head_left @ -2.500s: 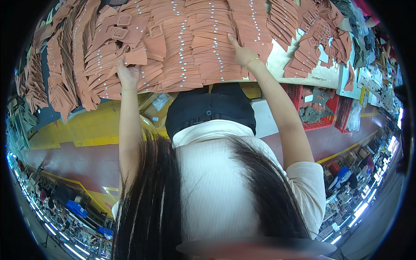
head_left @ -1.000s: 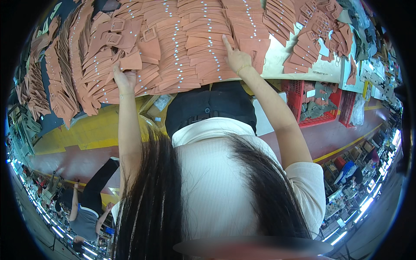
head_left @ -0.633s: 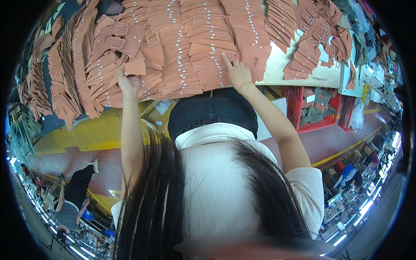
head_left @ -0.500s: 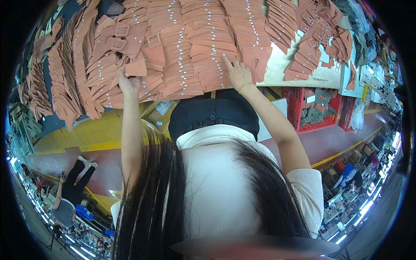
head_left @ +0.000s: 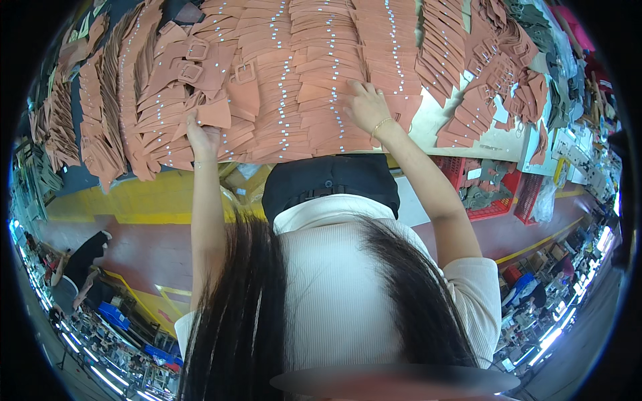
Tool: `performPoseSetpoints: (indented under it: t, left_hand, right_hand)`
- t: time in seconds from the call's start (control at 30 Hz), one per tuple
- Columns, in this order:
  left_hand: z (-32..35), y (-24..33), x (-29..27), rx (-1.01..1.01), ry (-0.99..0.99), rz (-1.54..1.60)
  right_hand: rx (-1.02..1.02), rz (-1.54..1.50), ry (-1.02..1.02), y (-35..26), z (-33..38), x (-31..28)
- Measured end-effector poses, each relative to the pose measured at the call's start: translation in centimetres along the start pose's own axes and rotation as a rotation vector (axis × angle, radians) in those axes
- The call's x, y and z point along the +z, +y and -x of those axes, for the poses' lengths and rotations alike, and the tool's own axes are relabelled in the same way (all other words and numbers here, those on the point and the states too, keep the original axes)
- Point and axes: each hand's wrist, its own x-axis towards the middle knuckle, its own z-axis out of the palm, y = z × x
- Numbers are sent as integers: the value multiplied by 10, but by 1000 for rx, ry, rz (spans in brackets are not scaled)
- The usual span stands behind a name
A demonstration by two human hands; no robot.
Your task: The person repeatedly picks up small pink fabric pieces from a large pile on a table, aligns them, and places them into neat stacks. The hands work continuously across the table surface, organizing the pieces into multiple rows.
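My left hand (head_left: 202, 138) pinches the edge of a flat tan leather piece (head_left: 215, 114), fingers closed on it. That piece lies over a row of similar overlapping pieces. Just above it, leather straps with covered square buckles (head_left: 190, 71) rest on the pile. My right hand (head_left: 368, 111) rests on a long row of overlapping tan leather pieces (head_left: 326, 67) marked with small white stickers. Its fingers are bent, with the thumb apart from the index finger, and I see nothing held there. Beside that wrist lies a wider leather piece (head_left: 405, 107).
More rows of leather pieces (head_left: 97, 107) cover the table's left. Buckled pieces (head_left: 498, 73) are heaped at the right over the pale tabletop (head_left: 495, 146). A red crate (head_left: 498, 208) holding dark green pieces stands below the right edge. Another person (head_left: 80, 266) is at lower left.
My right hand's fingers have gone from stretched to more bent, and the hand has shifted slightly farther up the row. The left hand keeps its piece. The other person has moved left.
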Motion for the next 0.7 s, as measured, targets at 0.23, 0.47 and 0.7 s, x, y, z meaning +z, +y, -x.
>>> performPoseSetpoints:
  t: [0.23,0.47,0.7]
  left_hand:
    - [7,-2,6,59,31,-34]
    - [3,-1,3,19,89,-7]
    - [9,-1,13,37,148,-26]
  right_hand:
    - [29,-154,-139,19,-46,-12]
    - [223,-309,-357,30,-96,-31]
    - [293,-302,-398,33,-115,-29]
